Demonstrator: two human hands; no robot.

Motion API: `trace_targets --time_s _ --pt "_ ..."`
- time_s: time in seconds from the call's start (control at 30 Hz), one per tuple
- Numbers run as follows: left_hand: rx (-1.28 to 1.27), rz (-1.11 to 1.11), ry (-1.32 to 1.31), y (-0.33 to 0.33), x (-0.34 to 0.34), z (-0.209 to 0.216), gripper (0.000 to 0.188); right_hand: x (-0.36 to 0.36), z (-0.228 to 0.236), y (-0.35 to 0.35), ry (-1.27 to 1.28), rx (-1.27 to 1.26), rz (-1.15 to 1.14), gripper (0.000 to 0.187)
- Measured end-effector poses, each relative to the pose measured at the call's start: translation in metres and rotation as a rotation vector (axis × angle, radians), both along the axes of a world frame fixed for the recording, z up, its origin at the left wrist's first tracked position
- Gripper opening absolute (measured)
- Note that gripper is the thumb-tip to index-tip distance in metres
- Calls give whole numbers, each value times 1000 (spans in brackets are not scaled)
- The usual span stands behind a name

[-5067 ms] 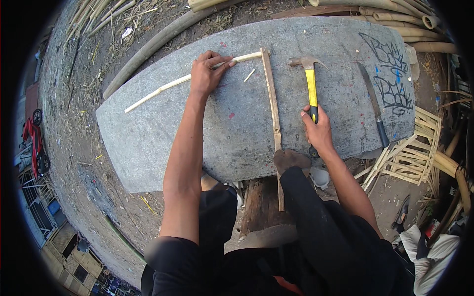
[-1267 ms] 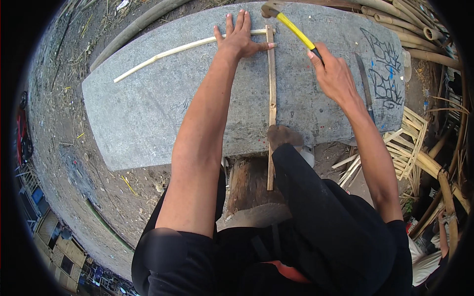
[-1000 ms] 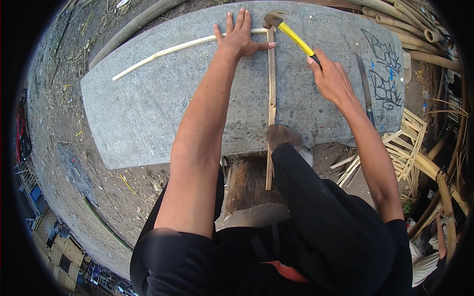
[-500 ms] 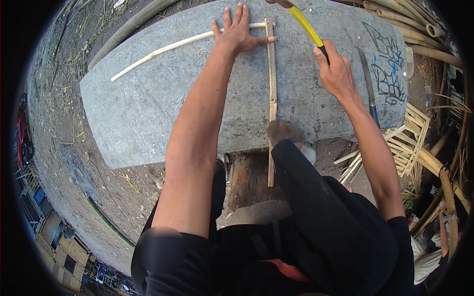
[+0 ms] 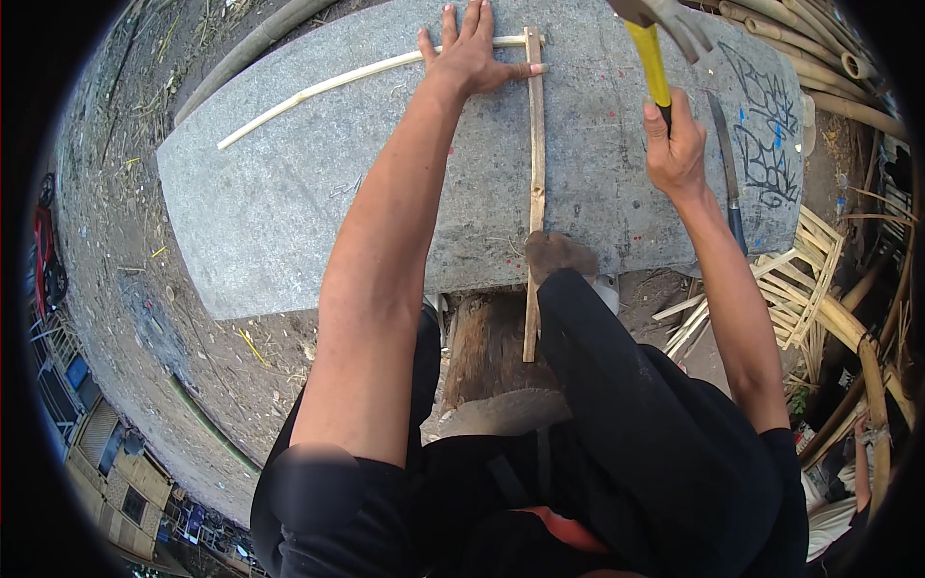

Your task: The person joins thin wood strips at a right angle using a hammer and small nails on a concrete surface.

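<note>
On a grey board (image 5: 260, 222), two thin wooden strips meet at the far middle. My left hand (image 5: 466, 64) lies spread over the pale strip (image 5: 313, 91), which runs off to the left. Its thumb reaches across the top of the second strip (image 5: 537, 144), which comes straight toward me and overhangs the board's near edge. My foot (image 5: 561, 253) rests on or against that strip's lower part. Gripped in my right hand (image 5: 677, 149) is a claw hammer (image 5: 649, 63) with a yellow and black handle, raised to the right of the joint. Part of the hammer head passes beyond the picture's top.
A knife (image 5: 725, 159) lies on the board right of my right hand. Bamboo poles (image 5: 809, 67) are stacked at the far right, with slatted wooden frames (image 5: 800, 279) below. A log (image 5: 496, 361) stands near my legs. Another person's arm (image 5: 860, 462) shows at the lower right.
The hammer and my right hand have swung right and slightly nearer, and the hammer head has turned so its claw shows. My left hand stays spread on the strips.
</note>
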State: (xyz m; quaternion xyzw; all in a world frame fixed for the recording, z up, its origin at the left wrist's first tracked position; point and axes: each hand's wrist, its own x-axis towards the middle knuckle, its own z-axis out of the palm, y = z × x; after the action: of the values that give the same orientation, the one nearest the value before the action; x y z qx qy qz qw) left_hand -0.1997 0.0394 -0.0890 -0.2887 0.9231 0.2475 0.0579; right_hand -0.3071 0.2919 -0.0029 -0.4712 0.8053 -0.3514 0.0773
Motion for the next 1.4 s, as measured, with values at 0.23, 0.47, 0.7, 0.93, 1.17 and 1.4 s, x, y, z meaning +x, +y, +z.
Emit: trace_targets --time_s 0.23,0.47,0.7,0.93,1.17,1.4 --pt "89 0 -154 4 -3 13 137 3 -6 -12 -41 274 -7 25" --pt "-383 -14 369 -41 33 -101 136 13 -31 -25 63 384 82 32" --pt "-72 -5 44 1 -8 -28 136 5 -15 0 -10 186 -13 31" --pt "-31 3 2 3 -2 -12 136 10 -12 -9 -54 119 -17 32" --pt "-358 5 306 -32 37 -77 135 23 -12 -33 -118 163 -24 33" --pt "66 3 -142 0 -3 18 135 11 -26 -13 -28 408 -46 30"
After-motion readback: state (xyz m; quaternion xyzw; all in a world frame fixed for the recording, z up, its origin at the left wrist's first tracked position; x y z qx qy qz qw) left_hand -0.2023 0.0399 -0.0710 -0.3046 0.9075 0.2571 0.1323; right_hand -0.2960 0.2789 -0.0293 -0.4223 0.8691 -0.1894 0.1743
